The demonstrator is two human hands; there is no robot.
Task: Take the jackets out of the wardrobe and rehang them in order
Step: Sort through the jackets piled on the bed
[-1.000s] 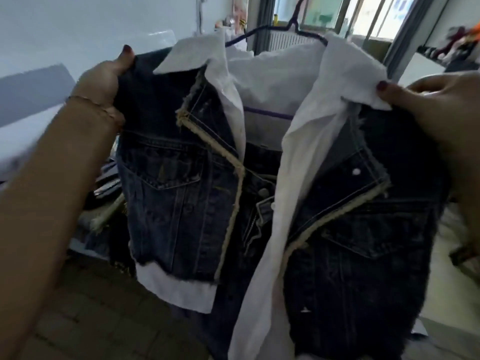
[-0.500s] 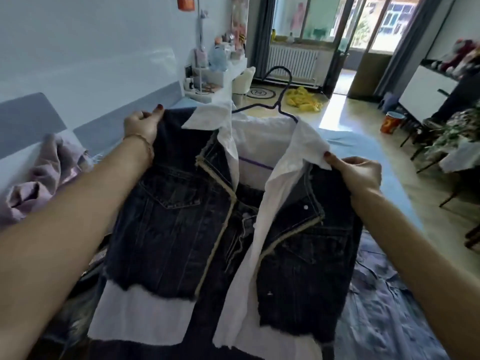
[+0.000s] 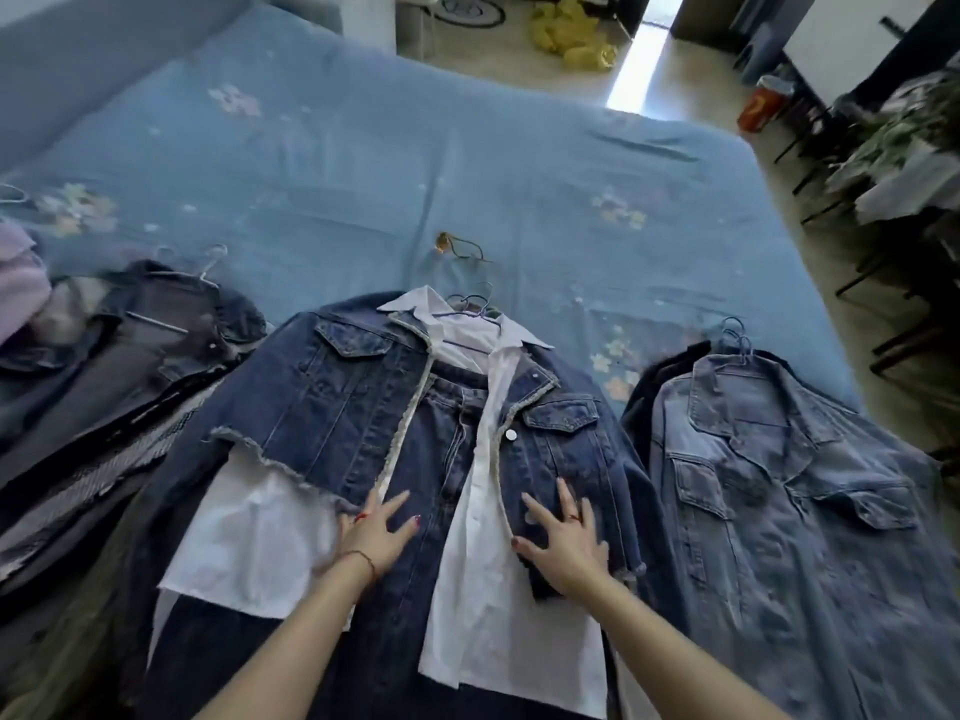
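Lying flat on the bed now, the dark denim jacket [image 3: 358, 402] with its white shirt [image 3: 483, 579] layered inside has come down from the air: half a second ago it was held up by the shoulders, and now it rests face up between two other garments. Its blue hanger [image 3: 470, 309] is still threaded through the collar, hook pointing toward the far side of the bed.

Both hands have let go of the shoulders and moved to the lower front. The left hand [image 3: 376, 537] lies with fingers spread on the dark panel near the centre opening; the right hand [image 3: 563, 537] presses flat, fingers splayed, on the frayed hem of the other front panel. Neither grips anything; they seem to be smoothing the cloth.

Just beside it on the right lies a lighter denim jacket [image 3: 779, 485], also on a hanger; on the left a grey-black jacket [image 3: 130, 356] sits with its own hanger. All rest on the blue bedspread [image 3: 363, 163].

This looks like the taking-out stage: jackets laid in a row, rehanging still ahead.
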